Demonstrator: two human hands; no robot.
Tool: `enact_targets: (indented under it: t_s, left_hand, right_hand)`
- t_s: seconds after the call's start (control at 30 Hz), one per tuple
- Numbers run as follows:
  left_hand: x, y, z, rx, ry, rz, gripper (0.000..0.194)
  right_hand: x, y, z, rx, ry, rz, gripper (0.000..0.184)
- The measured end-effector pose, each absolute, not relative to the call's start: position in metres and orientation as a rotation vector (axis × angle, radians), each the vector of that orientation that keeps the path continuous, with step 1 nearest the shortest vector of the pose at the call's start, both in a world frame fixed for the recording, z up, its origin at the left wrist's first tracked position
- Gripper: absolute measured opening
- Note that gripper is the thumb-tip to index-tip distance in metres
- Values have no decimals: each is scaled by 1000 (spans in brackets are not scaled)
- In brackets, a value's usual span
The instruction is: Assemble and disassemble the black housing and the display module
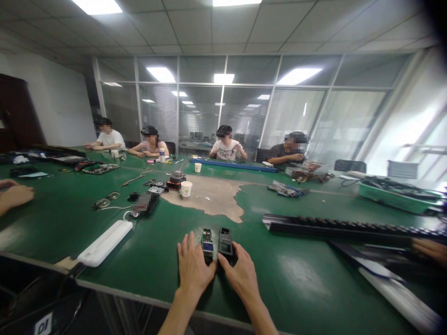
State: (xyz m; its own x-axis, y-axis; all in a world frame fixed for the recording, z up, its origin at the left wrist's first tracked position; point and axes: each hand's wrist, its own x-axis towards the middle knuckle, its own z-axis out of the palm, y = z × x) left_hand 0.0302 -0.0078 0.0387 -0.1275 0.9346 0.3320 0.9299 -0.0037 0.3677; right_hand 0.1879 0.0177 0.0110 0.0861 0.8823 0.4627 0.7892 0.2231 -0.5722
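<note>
Directly in front of me are two parts of an opened device, side by side. The left part is a small circuit-board unit (207, 241) with a blue component near its lower end. My left hand (193, 264) has its thumb and index finger around that lower end, its other fingers stretched out. The right part is a black plastic housing (225, 240) with its hollow, ribbed inside facing up. My right hand (241, 271) holds the housing's near end between thumb and fingers. A narrow gap separates the two parts.
On the green table (146, 260) lie a white power strip (105, 243), eyeglasses (106, 200), a paper cup (186, 189) and a long black ribbed strip (335, 226). A green basket (391, 197) of cables stands right. Several people sit opposite; other people's hands show at both sides.
</note>
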Motion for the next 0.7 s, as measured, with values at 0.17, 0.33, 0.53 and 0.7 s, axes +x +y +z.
enact_targets:
  t_s: [0.17,0.33,0.53,0.7]
  left_hand:
    - [26,-16,38,2056,2209,746,61]
    - [4,-16,35,2064,2049,533,109]
    - [-21,-4,42,2100,1930,615,84]
    - [-15,3,35,2117,2110,757,60]
  right_hand:
    - [188,17,9,-1579,-1668,171,72]
    - [187,14,16,-1535,-1694,173,55]
    - [186,9,25,-1538,-1643,269,49]
    - [187,7,29,-1496,-1537,377,56]
